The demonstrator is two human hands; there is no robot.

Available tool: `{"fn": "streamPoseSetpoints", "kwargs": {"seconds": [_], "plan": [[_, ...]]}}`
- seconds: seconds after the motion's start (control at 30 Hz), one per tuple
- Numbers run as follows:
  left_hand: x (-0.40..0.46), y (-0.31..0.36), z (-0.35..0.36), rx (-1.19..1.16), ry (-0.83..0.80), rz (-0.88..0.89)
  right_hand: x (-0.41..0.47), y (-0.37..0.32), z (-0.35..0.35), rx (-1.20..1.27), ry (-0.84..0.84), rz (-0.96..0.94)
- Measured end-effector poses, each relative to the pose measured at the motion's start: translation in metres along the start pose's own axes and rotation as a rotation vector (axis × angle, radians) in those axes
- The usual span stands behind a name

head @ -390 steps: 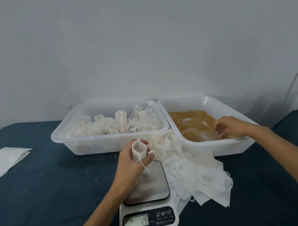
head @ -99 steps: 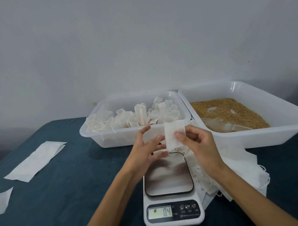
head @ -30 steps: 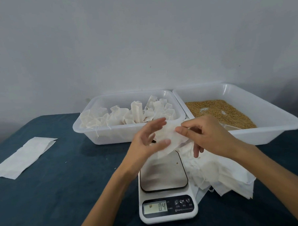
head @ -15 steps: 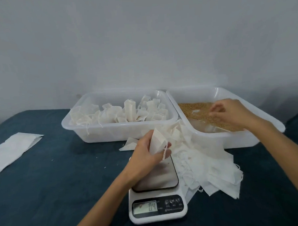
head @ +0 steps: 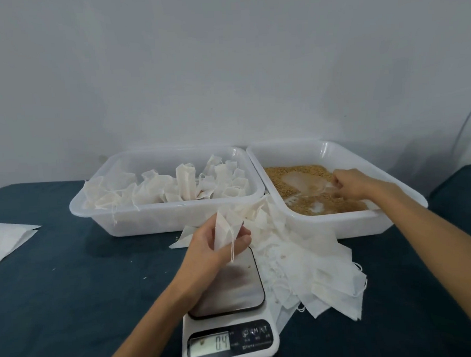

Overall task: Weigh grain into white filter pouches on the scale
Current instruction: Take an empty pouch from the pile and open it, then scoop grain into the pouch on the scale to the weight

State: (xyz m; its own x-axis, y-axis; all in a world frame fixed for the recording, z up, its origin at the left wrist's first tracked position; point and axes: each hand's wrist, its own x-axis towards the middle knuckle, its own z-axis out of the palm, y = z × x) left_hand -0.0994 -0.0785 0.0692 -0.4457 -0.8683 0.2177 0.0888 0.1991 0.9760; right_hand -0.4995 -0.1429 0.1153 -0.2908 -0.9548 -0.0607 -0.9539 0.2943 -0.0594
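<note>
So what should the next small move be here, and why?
Probably lift a scoop of grain with the right hand and carry it to the pouch: the left hand holds that pouch above the scale, seemingly unfilled.

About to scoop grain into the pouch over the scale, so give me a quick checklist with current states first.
1. Pouch held in left hand: ok.
2. Pouch mouth open: cannot tell.
3. Right hand on the clear scoop in the grain tub: ok.
4. Scoop loaded: cannot tell.
5. Scale on, display lit: ok.
6. Scale plate clean: not ok, stray grains lie on it.
</note>
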Motion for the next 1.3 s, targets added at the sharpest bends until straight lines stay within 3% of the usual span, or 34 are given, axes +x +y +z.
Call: {"fn": "streamPoseSetpoints", "kwargs": {"seconds": [0.23,0.6,0.87,1.0,1.3], "plan": [[0.003,-0.001,-0.002,0.001,-0.003,-0.016,0.038,-0.018,0.002,-0.258,0.231,-0.011],[0.002,0.0,-0.004,-0.038,0.022,-0.022,0.005,-0.006,-0.017,-0.325,0.17,-0.28],[0.002,-0.002,-0.005,-0.039,0.034,-0.03,-0.029,-0.001,-0.008,-0.182,-0.069,-0.348],[0.002,-0.001,-0.003,-0.023,0.026,-0.028,-0.035,0.009,-0.014,0.102,-0.154,-0.28],[0.0,0.003,0.0,-0.032,0.028,-0.03,-0.051,0.021,-0.011,0.279,-0.072,-0.262]]}}
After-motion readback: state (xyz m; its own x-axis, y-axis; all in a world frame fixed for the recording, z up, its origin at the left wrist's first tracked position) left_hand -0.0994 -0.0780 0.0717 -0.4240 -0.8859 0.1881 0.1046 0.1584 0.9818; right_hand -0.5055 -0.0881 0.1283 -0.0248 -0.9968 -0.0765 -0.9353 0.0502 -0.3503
